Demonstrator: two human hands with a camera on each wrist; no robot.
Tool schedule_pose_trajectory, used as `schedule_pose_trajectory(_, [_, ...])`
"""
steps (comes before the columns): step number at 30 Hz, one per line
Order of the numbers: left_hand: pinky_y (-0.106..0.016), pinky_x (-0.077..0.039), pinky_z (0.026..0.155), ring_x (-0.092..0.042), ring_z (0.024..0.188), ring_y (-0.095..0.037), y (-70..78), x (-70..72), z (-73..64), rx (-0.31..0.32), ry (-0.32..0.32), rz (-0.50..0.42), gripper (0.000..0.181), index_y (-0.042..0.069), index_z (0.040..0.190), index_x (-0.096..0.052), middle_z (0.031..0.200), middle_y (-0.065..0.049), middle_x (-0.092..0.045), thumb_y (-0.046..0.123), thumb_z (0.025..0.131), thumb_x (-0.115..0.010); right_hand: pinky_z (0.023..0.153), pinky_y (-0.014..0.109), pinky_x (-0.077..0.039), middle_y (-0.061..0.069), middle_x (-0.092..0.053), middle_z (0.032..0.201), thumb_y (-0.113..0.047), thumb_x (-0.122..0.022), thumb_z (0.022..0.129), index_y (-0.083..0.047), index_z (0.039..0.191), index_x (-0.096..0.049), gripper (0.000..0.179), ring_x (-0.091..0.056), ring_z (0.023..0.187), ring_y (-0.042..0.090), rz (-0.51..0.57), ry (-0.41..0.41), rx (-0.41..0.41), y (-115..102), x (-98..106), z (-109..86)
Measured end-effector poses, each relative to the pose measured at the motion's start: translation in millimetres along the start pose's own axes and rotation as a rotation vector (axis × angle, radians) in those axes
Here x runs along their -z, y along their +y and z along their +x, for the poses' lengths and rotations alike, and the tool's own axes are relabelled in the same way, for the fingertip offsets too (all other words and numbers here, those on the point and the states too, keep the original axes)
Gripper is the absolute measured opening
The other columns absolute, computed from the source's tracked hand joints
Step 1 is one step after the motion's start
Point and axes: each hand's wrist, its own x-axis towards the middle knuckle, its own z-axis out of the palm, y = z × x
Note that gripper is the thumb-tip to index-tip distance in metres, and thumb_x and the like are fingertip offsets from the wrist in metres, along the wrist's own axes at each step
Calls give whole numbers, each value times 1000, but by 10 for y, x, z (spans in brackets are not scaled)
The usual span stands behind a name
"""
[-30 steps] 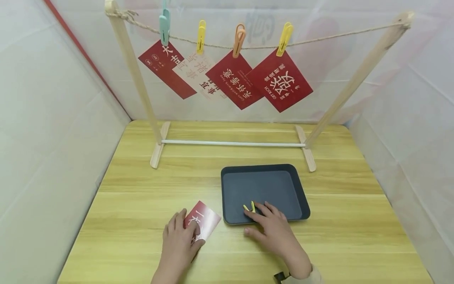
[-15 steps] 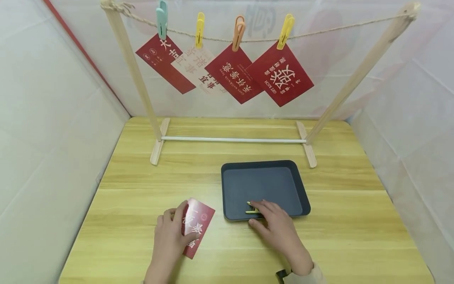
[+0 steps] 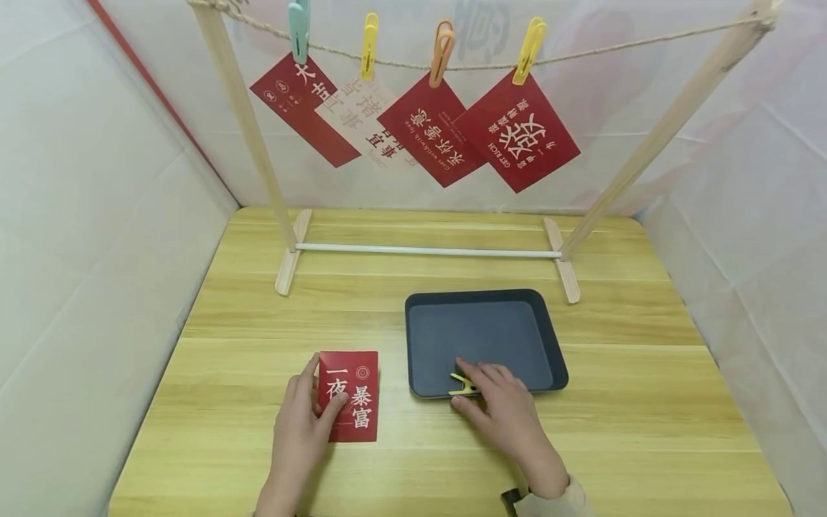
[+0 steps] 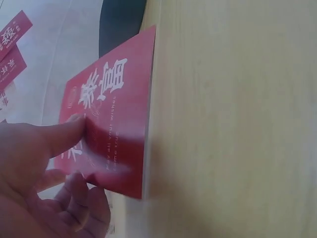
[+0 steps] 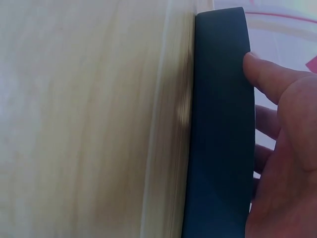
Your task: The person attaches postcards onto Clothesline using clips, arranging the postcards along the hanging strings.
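A red card [image 3: 362,420] with white Chinese characters is upright in the head view, in my left hand [image 3: 300,424]. My left thumb lies on its face and the other fingers are at its left edge and behind it. In the left wrist view the card [image 4: 119,134] is tilted, its thin pale edge showing. My right hand [image 3: 504,409] reaches over the near rim of the dark tray [image 3: 543,316]. Beside its fingers a yellow clothespin [image 3: 461,386] lies in the tray. The right wrist view shows the thumb at the rim; the tray wall hides the clothespin.
A wooden stand with a white crossbar [image 3: 426,250] is behind the tray. Its twine [image 3: 601,49] carries a teal clothespin [image 3: 299,32], an orange clothespin [image 3: 442,54] and yellow ones, with several cards hanging. Pale cloth walls [image 3: 97,251] enclose the table [image 3: 258,330].
My left hand has turned the red card from slanted to upright, shifting slightly left. The yellow clothespin has turned a little under my right fingers, which remain over the tray.
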Motion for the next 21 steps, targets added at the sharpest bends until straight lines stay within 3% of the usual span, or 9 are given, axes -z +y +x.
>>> schedule_pose_trajectory(6, [-21,-40,53,-45,62,-9,73,33,-50,16,56,-98,69,11,150,-40,90,1,-57,17,90,-75,91,50,-46,-8,-62,105,-54,-73,84,-21,137,-62,63,-55,103,17,-9,-44,-49,-69,39,-5])
schedule_pose_trajectory(10, [-21,-42,51,-48,61,-9,94,19,-52,12,70,-169,60,8,146,-43,88,1,-60,10,92,-71,87,48,-44,-14,-51,90,-52,-69,89,-25,118,-73,40,-45,85,7,14,-38,-97,-82,36,7])
schedule_pose_trajectory(13, [-21,-45,52,-50,61,-9,99,16,-61,10,73,-203,52,7,139,-47,88,0,-60,5,92,-70,89,50,-45,-18,-51,88,-46,-66,94,-31,101,-76,19,-46,84,5,23,-22,-112,-85,28,10])
schedule_pose_trajectory(16, [-20,-45,53,-50,61,-10,99,18,-77,18,75,-221,47,7,133,-50,85,1,-59,3,91,-70,92,51,-45,-19,-55,91,-41,-66,95,-34,93,-71,10,-50,87,6,34,-13,-111,-80,22,12])
schedule_pose_trajectory(21, [-20,-44,52,-50,62,-10,106,19,-105,24,70,-218,43,7,128,-51,82,2,-58,4,90,-71,94,53,-45,-19,-62,96,-37,-71,91,-35,85,-61,12,-54,86,7,91,8,-109,-72,33,19])
